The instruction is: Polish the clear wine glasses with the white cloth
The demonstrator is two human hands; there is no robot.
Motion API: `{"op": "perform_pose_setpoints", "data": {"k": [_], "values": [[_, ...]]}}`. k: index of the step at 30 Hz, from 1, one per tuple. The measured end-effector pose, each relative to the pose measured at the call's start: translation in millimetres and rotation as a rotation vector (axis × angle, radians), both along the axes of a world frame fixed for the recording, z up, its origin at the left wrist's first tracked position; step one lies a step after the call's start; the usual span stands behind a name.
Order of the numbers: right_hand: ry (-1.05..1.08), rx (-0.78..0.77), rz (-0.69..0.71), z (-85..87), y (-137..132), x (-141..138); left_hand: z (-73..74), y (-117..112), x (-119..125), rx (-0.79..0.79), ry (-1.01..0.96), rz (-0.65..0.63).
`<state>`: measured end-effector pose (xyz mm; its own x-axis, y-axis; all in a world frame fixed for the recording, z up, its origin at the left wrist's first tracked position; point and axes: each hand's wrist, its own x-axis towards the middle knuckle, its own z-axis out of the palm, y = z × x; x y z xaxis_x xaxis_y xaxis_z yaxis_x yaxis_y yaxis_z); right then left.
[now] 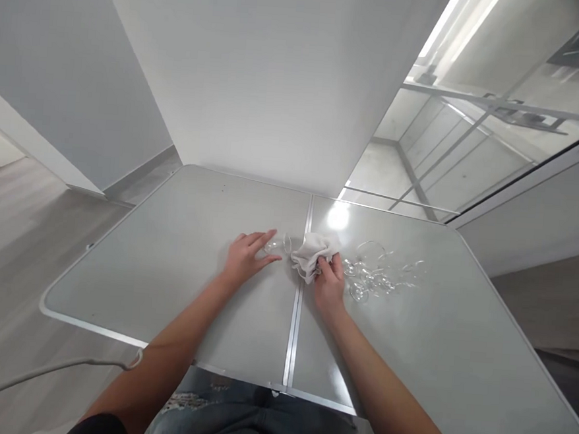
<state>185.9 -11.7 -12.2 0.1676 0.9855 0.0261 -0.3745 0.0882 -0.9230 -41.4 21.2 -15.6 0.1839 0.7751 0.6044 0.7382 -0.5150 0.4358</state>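
Note:
My left hand (251,256) is at the left end of a small clear glass (286,244) lying on its side. Its thumb and forefinger are curved around that end, one on each side. The glass's rim faces right, close to a crumpled white cloth (313,253). My right hand (329,277) is closed on the cloth, pinching it between thumb and fingers near the table's middle seam. Just right of this hand lies a cluster of clear stemmed glasses (372,277), several of them on their sides with stems pointing right.
The grey folding table (168,248) has a metal rim and a raised-looking metal seam (293,336) across its middle. A white wall (278,97) stands behind it, and a glazed partition (423,147) at the back right. A white cable (61,364) hangs at the left front.

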Motion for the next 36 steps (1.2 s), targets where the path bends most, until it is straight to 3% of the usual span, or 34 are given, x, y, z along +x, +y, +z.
{"op": "perform_pose_setpoints", "data": {"k": [3, 6, 8, 14, 17, 19, 24, 27, 30, 32, 36], "values": [[-0.276, 0.149, 0.019, 1.1, -9, -1, -9.1, -11, 15, -0.017, 0.11, -0.095], [-0.564, 0.221, 0.173, 0.0, -17, -1, -12.2, -18, 23, -0.016, 0.146, -0.166], [-0.65, 0.235, 0.288, -0.6, -19, 0, -10.2, -21, 24, -0.005, 0.146, -0.197], [-0.71, 0.237, 0.386, 3.5, -16, 8, -0.8, -20, 19, -0.032, 0.106, -0.176], [-0.781, 0.285, 0.325, 5.7, -14, 15, -0.7, -18, 18, -0.028, 0.106, -0.144], [-0.783, 0.301, 0.301, 6.8, -16, 18, -0.5, -18, 18, -0.032, 0.119, -0.168], [-0.705, 0.341, 0.405, 5.1, -19, 18, 1.8, -22, 24, 0.014, 0.126, -0.237], [-0.891, 0.475, 0.324, 4.1, -15, 18, 0.2, -22, 24, 0.079, 0.13, -0.212], [-1.038, 0.464, 0.291, 6.5, -12, 15, -3.3, -19, 21, 0.135, 0.166, -0.153], [-1.009, 0.392, 0.305, 8.3, -14, 12, -4.8, -18, 20, 0.191, 0.178, -0.129], [-0.746, 0.31, 0.285, 5.6, -20, 9, -3.7, -18, 23, 0.24, 0.161, -0.13]]}}
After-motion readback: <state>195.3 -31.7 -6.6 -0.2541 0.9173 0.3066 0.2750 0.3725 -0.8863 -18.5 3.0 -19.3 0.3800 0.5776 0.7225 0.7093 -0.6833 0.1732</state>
